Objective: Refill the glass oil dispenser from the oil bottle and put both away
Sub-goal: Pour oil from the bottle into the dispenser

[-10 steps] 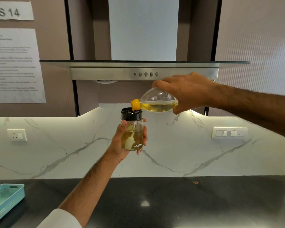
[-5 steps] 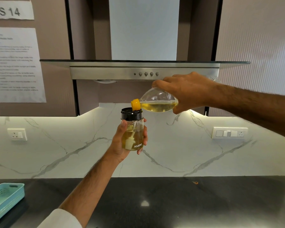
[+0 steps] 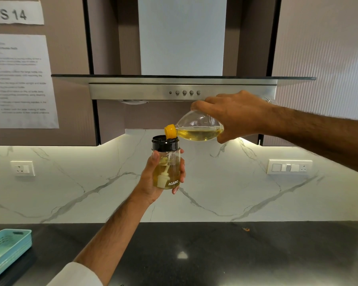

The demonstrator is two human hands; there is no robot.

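1. Head view: a dispenser (image 3: 167, 170) is held upright in the left hand (image 3: 153, 182), raised above the dark tabletop (image 3: 215, 254) and in front of the marble backsplash (image 3: 70, 182).
2. The left fingers (image 3: 179, 178) are curled round the glass body, with the thumb lying on its left side just under the black collar (image 3: 165, 143).
3. Yellowish oil is seen inside the dispenser, filling roughly its lower half, and a white fitting and the word "AGARO" show through the glass.
4. A bottle (image 3: 198, 131) is gripped by the right hand (image 3: 234, 114), whose fingers are wrapped over its body from above.
5. The bottle is tipped nearly level, neck to the left, and oil lies pooled along its lower side.
6. Its yellow cap end (image 3: 170, 131) is set just at the rim of the black collar; whether the two touch cannot be told.
7. No stream of oil can be made out between them.
8. A teal tray (image 3: 6, 250) is seen at the left edge of the tabletop, well apart from both hands.
9. A steel hood (image 3: 182, 87) with a row of buttons is mounted above, just behind the right hand.
10. Printed sheets (image 3: 23, 81) are stuck to the cabinet on the left, and a socket (image 3: 22, 168) and a switch plate (image 3: 289, 167) are set in the backsplash.
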